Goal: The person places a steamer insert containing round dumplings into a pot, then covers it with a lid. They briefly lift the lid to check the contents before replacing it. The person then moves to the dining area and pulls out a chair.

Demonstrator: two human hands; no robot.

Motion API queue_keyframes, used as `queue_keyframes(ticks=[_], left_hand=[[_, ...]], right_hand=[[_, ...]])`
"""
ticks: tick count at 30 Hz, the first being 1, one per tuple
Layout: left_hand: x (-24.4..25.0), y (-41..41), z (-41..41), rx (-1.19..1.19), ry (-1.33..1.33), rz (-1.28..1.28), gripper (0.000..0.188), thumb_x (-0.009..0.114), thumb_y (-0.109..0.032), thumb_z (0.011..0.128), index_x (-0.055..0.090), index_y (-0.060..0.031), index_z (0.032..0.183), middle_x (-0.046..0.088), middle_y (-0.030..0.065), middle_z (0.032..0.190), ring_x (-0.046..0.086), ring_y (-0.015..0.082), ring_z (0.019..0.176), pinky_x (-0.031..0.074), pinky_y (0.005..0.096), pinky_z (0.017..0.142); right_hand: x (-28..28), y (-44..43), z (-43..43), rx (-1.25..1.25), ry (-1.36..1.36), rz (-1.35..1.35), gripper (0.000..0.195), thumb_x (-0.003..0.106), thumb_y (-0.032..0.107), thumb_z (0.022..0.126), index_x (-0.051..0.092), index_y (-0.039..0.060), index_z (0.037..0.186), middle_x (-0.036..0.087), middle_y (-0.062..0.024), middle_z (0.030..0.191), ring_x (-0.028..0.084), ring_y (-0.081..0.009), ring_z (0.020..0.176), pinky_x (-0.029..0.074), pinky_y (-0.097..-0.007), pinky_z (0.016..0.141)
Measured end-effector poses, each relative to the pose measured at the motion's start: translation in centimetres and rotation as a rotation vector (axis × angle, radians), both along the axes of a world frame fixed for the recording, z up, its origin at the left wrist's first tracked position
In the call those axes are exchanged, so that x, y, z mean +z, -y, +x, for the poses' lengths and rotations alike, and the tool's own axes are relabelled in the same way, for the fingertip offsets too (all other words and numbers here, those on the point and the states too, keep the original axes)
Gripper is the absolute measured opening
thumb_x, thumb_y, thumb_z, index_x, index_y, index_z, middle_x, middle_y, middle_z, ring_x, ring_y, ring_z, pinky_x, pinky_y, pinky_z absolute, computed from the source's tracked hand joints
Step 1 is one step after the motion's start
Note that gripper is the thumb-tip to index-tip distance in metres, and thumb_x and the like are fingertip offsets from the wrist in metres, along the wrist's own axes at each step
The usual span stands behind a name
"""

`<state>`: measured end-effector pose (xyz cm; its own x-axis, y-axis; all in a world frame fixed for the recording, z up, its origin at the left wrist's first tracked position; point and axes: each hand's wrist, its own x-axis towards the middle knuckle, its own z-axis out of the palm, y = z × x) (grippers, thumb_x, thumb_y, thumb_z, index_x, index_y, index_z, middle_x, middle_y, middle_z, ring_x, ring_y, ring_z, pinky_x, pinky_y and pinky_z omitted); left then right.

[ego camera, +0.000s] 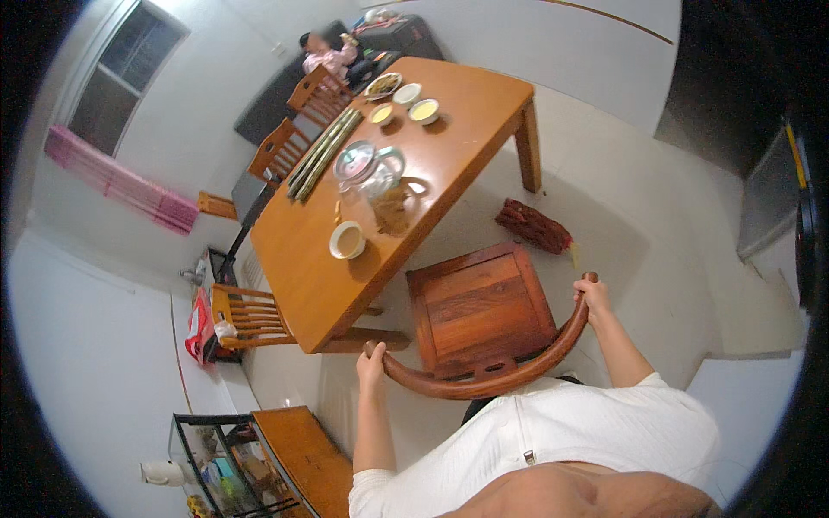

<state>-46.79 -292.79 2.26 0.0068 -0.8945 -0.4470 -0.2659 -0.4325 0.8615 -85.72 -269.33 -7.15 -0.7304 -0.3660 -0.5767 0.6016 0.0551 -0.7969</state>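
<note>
A wooden armchair with a curved, horseshoe-shaped top rail (pixel 476 386) and a square panelled seat (pixel 482 314) stands right in front of my body. My left hand (pixel 371 366) grips the rail's left end, and my right hand (pixel 594 299) is closed around its right end. Beyond the seat is a wooden dining table (pixel 295 272). It holds a white bowl of brown liquid (pixel 348 240), a glass pitcher (pixel 388 168), a round clear lid (pixel 355 162), a bundle of long stalks (pixel 325 154), two bowls of yellow content, another white bowl (pixel 407 95) and a dish of food (pixel 383 85).
A dark red mesh bag (pixel 532 226) lies on the floor beyond the chair. Slatted wooden chairs (pixel 249 316) line the table's far side. A wooden-topped cabinet (pixel 311 460) stands at lower left. A person in pink (pixel 329 61) sits on a dark sofa at the back.
</note>
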Motion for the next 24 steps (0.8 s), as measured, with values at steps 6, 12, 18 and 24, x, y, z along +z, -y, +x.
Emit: queue_keyframes(ticks=[6, 12, 18, 24], left_hand=[[0.6, -4.3, -11.6, -0.289, -0.044, 0.07, 0.027, 0.065, -0.021, 0.08, 0.057, 0.0031, 0.089, 0.061, 0.0113, 0.083, 0.059, 0.0192, 0.075, 0.046, 0.0316, 0.068], [0.8, -6.5, -26.9, -0.547, 0.033, 0.064, 0.027, 0.065, -0.022, 0.08, 0.057, 0.0011, 0.092, 0.061, 0.0092, 0.087, 0.058, 0.0177, 0.08, 0.045, 0.0312, 0.076], [-2.6, -3.4, -43.1, -0.852, -0.068, 0.028, 0.031, 0.064, -0.027, 0.081, 0.057, 0.0005, 0.094, 0.061, 0.0061, 0.085, 0.058, 0.0164, 0.08, 0.045, 0.0305, 0.073], [-5.3, 0.6, -59.1, -1.083, -0.076, -0.069, 0.031, 0.063, -0.025, 0.083, 0.056, 0.0001, 0.099, 0.059, 0.0053, 0.089, 0.057, 0.0151, 0.081, 0.046, 0.0313, 0.07]], right_hand=[[3.2, -14.6, -5.0, -0.247, -0.011, 0.042, 0.013, 0.061, 0.009, 0.071, 0.051, 0.0047, 0.077, 0.052, -0.0043, 0.062, 0.052, -0.0147, 0.051, 0.043, -0.0284, 0.047], [5.3, -24.5, -9.1, -0.484, -0.08, 0.064, 0.011, 0.061, 0.012, 0.071, 0.053, 0.0046, 0.067, 0.051, -0.0051, 0.058, 0.05, -0.0158, 0.051, 0.04, -0.0294, 0.049], [7.2, -25.6, -14.9, -0.722, -0.199, 0.137, 0.016, 0.061, 0.014, 0.071, 0.052, 0.007, 0.06, 0.051, -0.0051, 0.055, 0.05, -0.0168, 0.055, 0.038, -0.0316, 0.054], [4.8, -23.3, -19.9, -0.976, -0.235, 0.133, 0.018, 0.062, 0.018, 0.073, 0.051, 0.0083, 0.063, 0.051, -0.0037, 0.059, 0.049, -0.0152, 0.053, 0.038, -0.0285, 0.049]])
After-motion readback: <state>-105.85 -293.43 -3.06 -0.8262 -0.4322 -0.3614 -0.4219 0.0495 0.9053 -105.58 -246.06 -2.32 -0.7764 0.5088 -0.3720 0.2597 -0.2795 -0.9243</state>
